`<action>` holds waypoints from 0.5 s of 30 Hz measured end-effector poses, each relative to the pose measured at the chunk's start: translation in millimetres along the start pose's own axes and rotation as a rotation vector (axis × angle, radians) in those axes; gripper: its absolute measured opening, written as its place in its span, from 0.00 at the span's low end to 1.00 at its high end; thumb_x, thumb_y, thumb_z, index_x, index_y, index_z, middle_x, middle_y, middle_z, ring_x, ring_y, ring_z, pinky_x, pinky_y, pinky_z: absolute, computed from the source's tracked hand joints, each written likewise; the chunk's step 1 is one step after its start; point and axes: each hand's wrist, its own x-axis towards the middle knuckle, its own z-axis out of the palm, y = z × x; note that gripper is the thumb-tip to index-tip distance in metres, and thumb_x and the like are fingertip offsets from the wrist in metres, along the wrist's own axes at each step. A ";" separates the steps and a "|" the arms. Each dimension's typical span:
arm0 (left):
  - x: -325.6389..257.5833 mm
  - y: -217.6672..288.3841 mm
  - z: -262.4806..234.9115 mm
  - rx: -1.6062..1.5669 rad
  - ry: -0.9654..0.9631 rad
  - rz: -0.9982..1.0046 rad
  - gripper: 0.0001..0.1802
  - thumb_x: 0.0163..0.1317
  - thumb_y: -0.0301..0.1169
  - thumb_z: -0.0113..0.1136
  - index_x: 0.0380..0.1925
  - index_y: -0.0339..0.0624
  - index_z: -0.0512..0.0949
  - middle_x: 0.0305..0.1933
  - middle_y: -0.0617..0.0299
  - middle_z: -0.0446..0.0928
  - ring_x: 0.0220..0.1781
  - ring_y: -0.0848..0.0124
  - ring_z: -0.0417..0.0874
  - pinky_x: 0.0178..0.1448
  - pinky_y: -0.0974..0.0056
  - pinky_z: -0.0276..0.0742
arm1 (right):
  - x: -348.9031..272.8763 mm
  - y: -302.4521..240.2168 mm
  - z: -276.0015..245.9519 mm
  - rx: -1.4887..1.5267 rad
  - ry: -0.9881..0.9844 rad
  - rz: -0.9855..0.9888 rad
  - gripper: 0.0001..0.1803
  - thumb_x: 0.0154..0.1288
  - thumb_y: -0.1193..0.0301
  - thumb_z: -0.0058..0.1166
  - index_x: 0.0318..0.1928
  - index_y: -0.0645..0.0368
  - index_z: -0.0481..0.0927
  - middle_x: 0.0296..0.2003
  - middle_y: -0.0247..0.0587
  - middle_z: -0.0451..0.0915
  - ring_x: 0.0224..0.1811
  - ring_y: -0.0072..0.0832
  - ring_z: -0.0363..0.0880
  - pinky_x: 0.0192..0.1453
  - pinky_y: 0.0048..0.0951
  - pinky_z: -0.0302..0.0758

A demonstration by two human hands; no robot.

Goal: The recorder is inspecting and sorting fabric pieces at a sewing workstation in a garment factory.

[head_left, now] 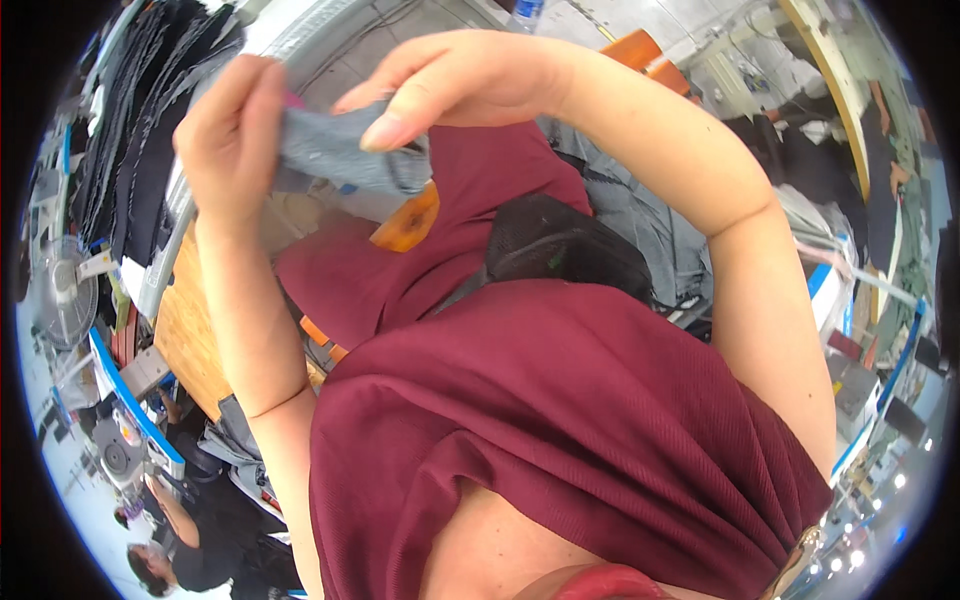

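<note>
A small piece of grey-blue denim (335,150) is stretched between my two hands, above my lap. My left hand (225,140), smeared by motion, is closed around its left end. At the other end my right hand (460,80) bends in from above, with its thumb laid on the cloth and its fingers partly hidden behind. A bit of pink shows at the cloth's upper edge near my left fingers. What the piece belongs to cannot be made out.
Dark denim pieces (150,130) are stacked at the far left, beside a wooden surface (190,325). A black mesh item (560,240) lies on my lap, with grey denim (640,195) to its right. Another person (200,545) is at the lower left. A fan (70,290) stands left.
</note>
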 end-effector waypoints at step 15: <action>-32.6 -44.9 -35.2 0.080 0.050 -0.053 0.04 0.56 0.27 0.56 0.26 0.38 0.75 0.16 0.62 0.69 0.18 0.75 0.68 0.24 0.70 0.64 | 70.5 26.5 15.8 0.096 -0.185 0.193 0.18 0.57 0.73 0.58 0.49 0.65 0.75 0.41 0.34 0.80 0.43 0.19 0.75 0.54 0.23 0.68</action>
